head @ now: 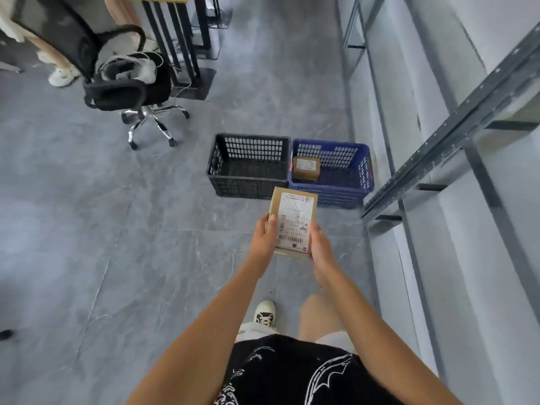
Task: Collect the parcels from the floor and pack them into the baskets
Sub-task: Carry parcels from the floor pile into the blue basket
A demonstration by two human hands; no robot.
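Observation:
I hold a brown cardboard parcel with a white shipping label face up, in front of me at waist height. My left hand grips its left edge and my right hand grips its right edge. Ahead on the grey floor stand two baskets side by side: a black basket with nothing visible inside, and to its right a blue basket containing one small brown parcel against its left wall. The held parcel is nearer to me than both baskets.
A black office chair on a chrome base stands at the left rear beside black desk legs. Grey metal shelving runs along the right wall, close to the blue basket. My white shoe is on the floor below the parcel.

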